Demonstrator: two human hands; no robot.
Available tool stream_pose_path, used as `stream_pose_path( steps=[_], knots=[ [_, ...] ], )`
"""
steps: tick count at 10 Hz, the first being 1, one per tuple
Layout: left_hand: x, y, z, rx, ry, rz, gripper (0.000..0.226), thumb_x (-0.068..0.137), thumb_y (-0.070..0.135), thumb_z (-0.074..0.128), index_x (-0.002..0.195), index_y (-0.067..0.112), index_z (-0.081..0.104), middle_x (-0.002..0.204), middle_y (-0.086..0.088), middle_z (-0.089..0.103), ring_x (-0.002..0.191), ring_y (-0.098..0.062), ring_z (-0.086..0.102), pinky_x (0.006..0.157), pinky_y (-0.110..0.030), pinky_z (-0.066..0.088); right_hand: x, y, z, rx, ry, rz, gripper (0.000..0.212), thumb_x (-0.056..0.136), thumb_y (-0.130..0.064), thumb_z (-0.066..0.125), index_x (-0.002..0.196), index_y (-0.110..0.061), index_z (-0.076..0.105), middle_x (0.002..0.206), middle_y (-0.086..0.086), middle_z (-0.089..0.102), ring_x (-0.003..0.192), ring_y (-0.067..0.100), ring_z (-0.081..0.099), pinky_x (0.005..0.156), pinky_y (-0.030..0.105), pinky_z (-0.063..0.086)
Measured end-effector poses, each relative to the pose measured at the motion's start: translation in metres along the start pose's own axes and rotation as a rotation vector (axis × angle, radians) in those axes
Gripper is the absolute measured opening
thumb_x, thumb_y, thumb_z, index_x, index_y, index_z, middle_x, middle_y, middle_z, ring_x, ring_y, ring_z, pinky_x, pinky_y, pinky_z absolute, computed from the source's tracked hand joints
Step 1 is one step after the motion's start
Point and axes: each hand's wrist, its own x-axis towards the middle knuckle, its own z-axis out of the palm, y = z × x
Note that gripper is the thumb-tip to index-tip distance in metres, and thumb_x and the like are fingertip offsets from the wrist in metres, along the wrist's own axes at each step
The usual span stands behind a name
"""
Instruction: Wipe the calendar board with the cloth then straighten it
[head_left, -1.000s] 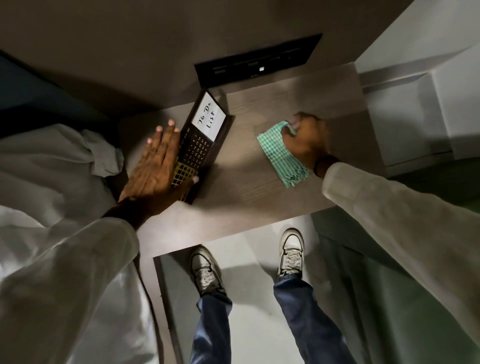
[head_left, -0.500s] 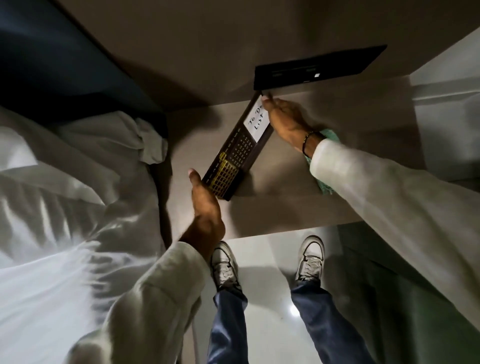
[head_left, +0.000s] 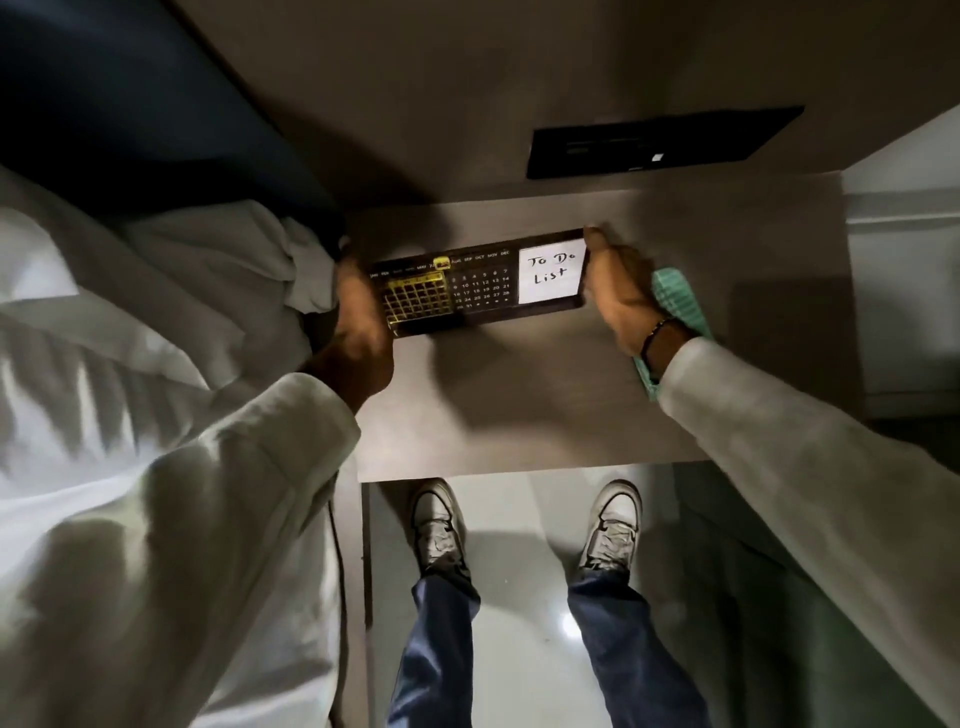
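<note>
Hands (head_left: 363, 317) gripping calendar board (head_left: 478, 283), now level.

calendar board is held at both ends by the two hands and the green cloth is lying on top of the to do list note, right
Not quite. In the head view both hands do hold the calendar board, left hand and right hand at its ends. The green cloth lies on the table beyond the right hand, not on the To Do List note.

I see the calendar board (head_left: 475, 283) lying crosswise on the desk (head_left: 519, 405), my left hand (head_left: 361, 317) at its left end, my right hand (head_left: 621, 296) at its right, the cloth (head_left: 680, 299) beneath that wrist.
</note>
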Motion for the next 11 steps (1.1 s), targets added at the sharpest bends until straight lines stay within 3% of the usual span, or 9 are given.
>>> stream_pose_path(
  steps=[1, 2, 4, 5, 6, 7, 8, 10, 11],
  knots=[
    [0.006, 0.005, 0.003, 0.006, -0.040, 0.031, 0.056, 0.108, 0.063, 0.023, 0.108, 0.028, 0.067, 0.078, 0.009, 0.082, 0.067, -0.010, 0.080, 0.049, -0.023, 0.059, 0.000, 0.000, 0.003, 0.020, 0.045, 0.003, 0.047, 0.101, -0.049, 0.042, 0.068, -0.021, 0.061, 0.068, -0.010, 0.064, 0.064, 0.006, 0.062, 0.056, 0.020, 0.046],
    [0.010, 0.015, 0.006, -0.015, -0.098, 0.033, 0.060, 0.109, 0.061, 0.023, 0.123, 0.020, 0.064, 0.087, 0.009, 0.083, 0.073, -0.010, 0.081, 0.059, -0.026, 0.063, 0.004, -0.006, 0.003, 0.058, 0.037, 0.002, 0.047, 0.101, -0.052, 0.038, 0.089, -0.019, 0.069, 0.077, -0.003, 0.069, 0.072, 0.016, 0.067, 0.064, 0.027, 0.052],
    [0.018, 0.027, 0.010, 0.069, -0.044, 0.052, 0.057, 0.107, 0.066, 0.024, 0.110, 0.030, 0.067, 0.086, 0.009, 0.083, 0.079, -0.012, 0.082, 0.067, -0.028, 0.062, 0.004, -0.009, 0.006, 0.104, 0.024, -0.004, 0.052, 0.098, -0.055, 0.040, 0.096, -0.015, 0.072, 0.098, 0.006, 0.077, 0.087, 0.025, 0.071, 0.078, 0.035, 0.055],
    [0.027, 0.034, 0.022, 0.069, -0.033, 0.029, 0.067, 0.106, 0.068, 0.022, 0.139, 0.025, 0.063, 0.126, -0.004, 0.077, 0.113, -0.025, 0.076, 0.098, -0.045, 0.060, 0.016, -0.012, 0.008, 0.142, 0.034, 0.007, 0.046, 0.099, -0.052, 0.043, 0.105, -0.017, 0.072, 0.099, 0.008, 0.074, 0.081, 0.020, 0.068, 0.075, 0.035, 0.053],
    [0.027, 0.034, 0.026, 0.027, -0.064, 0.037, 0.071, 0.106, 0.066, 0.023, 0.154, 0.022, 0.052, 0.144, -0.009, 0.067, 0.128, -0.030, 0.068, 0.113, -0.053, 0.051, 0.018, -0.006, 0.002, 0.113, -0.005, -0.018, 0.042, 0.093, -0.058, 0.043, 0.110, -0.025, 0.062, 0.083, -0.012, 0.054, 0.072, 0.002, 0.047, 0.070, 0.021, 0.040],
    [0.030, 0.029, 0.026, -0.010, -0.062, 0.038, 0.069, 0.107, 0.065, 0.027, 0.155, 0.021, 0.051, 0.146, -0.009, 0.066, 0.131, -0.030, 0.066, 0.116, -0.053, 0.048, 0.015, -0.006, 0.004, 0.155, 0.022, -0.009, 0.035, 0.096, -0.053, 0.047, 0.083, -0.025, 0.063, 0.096, 0.002, 0.072, 0.078, 0.013, 0.061, 0.072, 0.032, 0.047],
    [0.031, 0.025, 0.027, -0.017, -0.043, 0.057, 0.066, 0.107, 0.063, 0.029, 0.154, 0.023, 0.051, 0.142, -0.006, 0.068, 0.126, -0.027, 0.068, 0.112, -0.050, 0.052, 0.017, -0.007, 0.009, 0.194, 0.057, -0.041, 0.038, 0.097, -0.049, 0.049, 0.091, -0.020, 0.073, 0.113, 0.017, 0.078, 0.101, 0.032, 0.073, 0.092, 0.047, 0.057],
    [0.036, 0.019, 0.022, 0.015, -0.007, 0.073, 0.058, 0.108, 0.062, 0.029, 0.147, 0.027, 0.055, 0.099, 0.014, 0.074, 0.086, -0.004, 0.075, 0.066, -0.021, 0.056, 0.012, -0.011, 0.007, 0.158, 0.036, -0.041, 0.050, 0.090, -0.055, 0.048, 0.105, -0.017, 0.077, 0.116, 0.013, 0.078, 0.108, 0.031, 0.073, 0.102, 0.048, 0.056],
    [0.033, 0.014, 0.022, 0.045, 0.011, 0.108, 0.040, 0.111, 0.054, 0.030, 0.117, 0.027, 0.059, 0.070, 0.024, 0.076, 0.061, 0.011, 0.072, 0.057, -0.014, 0.055, 0.008, -0.010, 0.000, 0.108, 0.037, -0.064, 0.039, 0.096, -0.049, 0.049, 0.105, -0.019, 0.072, 0.122, 0.013, 0.075, 0.114, 0.033, 0.069, 0.107, 0.049, 0.052]
  ],
)
